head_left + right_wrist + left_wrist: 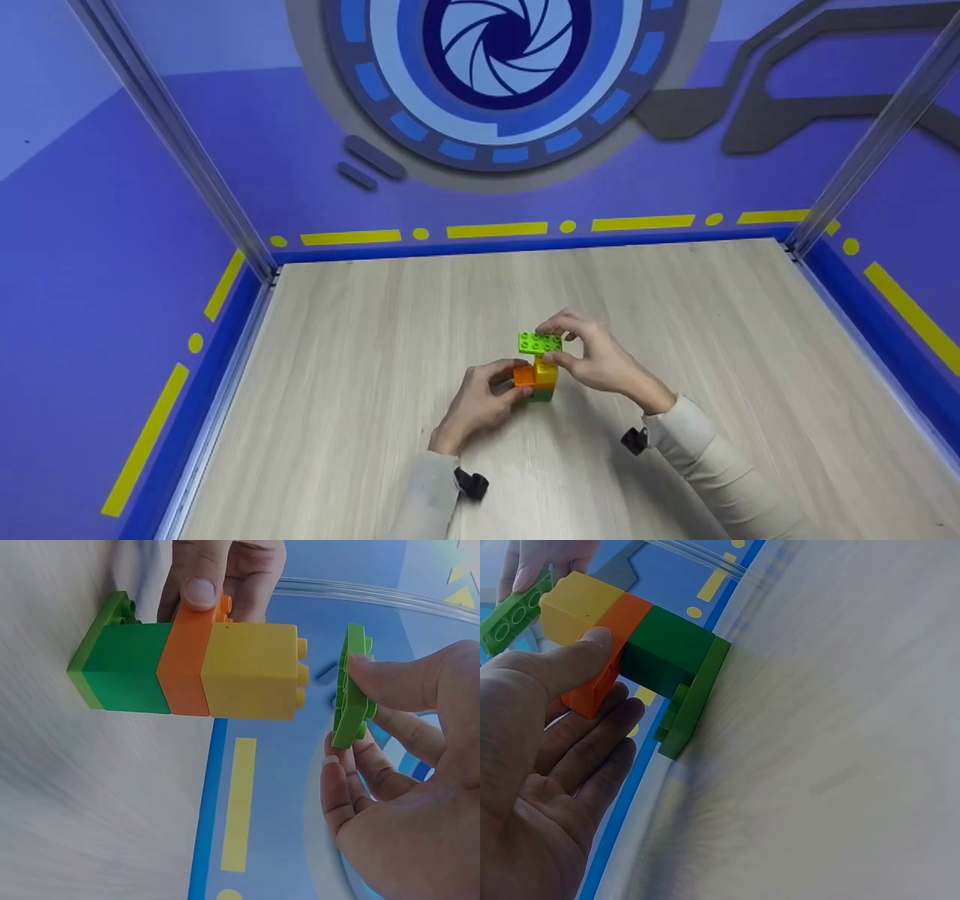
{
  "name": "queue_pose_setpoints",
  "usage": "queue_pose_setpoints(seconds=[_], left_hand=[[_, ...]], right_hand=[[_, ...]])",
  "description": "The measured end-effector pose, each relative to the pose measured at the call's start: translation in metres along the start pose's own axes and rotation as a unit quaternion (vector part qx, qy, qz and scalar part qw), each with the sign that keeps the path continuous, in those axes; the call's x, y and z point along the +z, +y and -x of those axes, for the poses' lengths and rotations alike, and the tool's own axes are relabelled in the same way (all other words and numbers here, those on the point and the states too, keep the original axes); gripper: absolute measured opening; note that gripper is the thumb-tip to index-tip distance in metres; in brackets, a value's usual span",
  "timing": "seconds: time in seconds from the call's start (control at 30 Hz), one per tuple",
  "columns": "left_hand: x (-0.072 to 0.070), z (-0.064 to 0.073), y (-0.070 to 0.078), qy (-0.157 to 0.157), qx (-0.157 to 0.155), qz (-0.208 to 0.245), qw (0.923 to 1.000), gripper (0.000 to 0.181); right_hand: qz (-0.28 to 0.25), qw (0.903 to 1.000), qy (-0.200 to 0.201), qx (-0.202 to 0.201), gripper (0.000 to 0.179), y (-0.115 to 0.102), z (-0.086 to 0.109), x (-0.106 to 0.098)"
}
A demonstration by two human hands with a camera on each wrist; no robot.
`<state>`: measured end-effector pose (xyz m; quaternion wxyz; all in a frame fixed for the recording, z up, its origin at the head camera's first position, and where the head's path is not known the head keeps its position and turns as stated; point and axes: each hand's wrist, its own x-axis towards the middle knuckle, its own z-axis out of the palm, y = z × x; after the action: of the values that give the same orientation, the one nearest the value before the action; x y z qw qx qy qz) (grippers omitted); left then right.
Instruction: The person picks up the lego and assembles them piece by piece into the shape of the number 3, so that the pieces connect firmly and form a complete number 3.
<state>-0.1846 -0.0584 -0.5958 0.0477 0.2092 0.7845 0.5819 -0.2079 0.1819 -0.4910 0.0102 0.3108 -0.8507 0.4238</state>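
A stack of toy building bricks stands on the table. From the bottom it has a flat green brick (pixel 697 701), a taller dark green brick (pixel 127 667), an orange brick (pixel 182 664) and a yellow brick (pixel 251 669) with studs on top. My left hand (pixel 480 401) pinches the end of the orange brick that juts out to the left. Just above the yellow brick, my right hand (pixel 600 356) holds a flat light green brick (pixel 536 343) by its edges between thumb and fingers. A gap shows between it and the yellow studs in the right wrist view.
The wood-grain table (pixel 360 322) extends around the stack. Blue printed panels (pixel 225 150) with yellow dashes enclose it at the back and sides, joined by metal corner posts (pixel 180 142). Each sleeve carries a small black device (pixel 472 484) near the wrist.
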Motion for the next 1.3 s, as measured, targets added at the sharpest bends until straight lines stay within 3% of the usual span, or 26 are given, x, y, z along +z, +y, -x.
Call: queue_pose_setpoints(seconds=[0.93,1.3], left_hand=[[0.0004,-0.0015,-0.0021,0.0,0.016,-0.007,0.9998,0.042],[0.0005,-0.0011,-0.0032,-0.002,-0.004,-0.007,1.0,0.043]], right_hand=[[-0.013,0.9985,-0.05,0.018,0.03,0.002,0.0032,0.0061],[-0.004,0.9982,-0.057,0.016,0.033,0.0034,0.0055,0.0072]])
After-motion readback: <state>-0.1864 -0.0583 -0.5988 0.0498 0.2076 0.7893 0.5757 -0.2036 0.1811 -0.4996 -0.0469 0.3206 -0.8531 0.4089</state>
